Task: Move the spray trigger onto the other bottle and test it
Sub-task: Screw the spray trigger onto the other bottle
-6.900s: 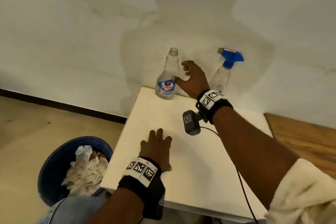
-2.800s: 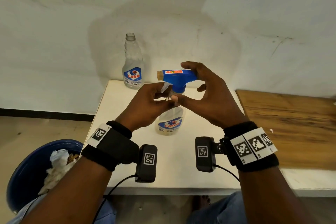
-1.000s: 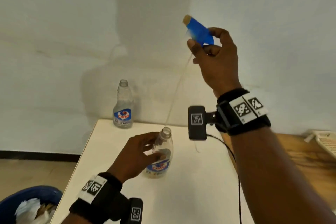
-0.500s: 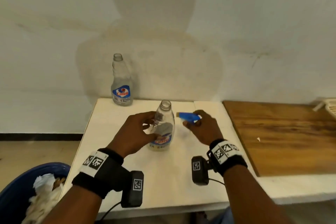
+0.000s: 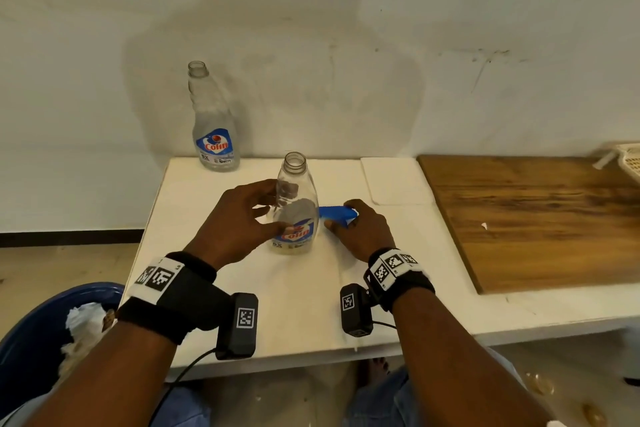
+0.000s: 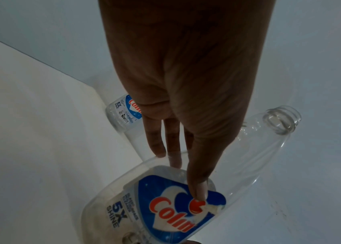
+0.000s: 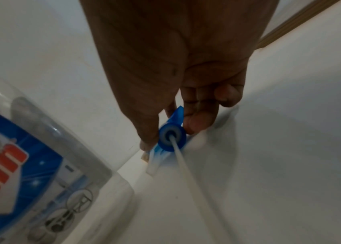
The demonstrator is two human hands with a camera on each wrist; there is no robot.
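Spray trigger (image 5: pixel 337 212) lies right of near bottle (image 5: pixel 295 204); far bottle (image 5: pixel 213 121) behind.

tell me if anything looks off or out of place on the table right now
Nothing is spilled or broken. The one odd thing: the trigger is on neither bottle. The right hand holds it low beside the near bottle, which the left hand holds. Both it and the far bottle stand upright with open necks.

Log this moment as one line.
left hand holds near bottle | right hand grips spray trigger | far bottle uncapped
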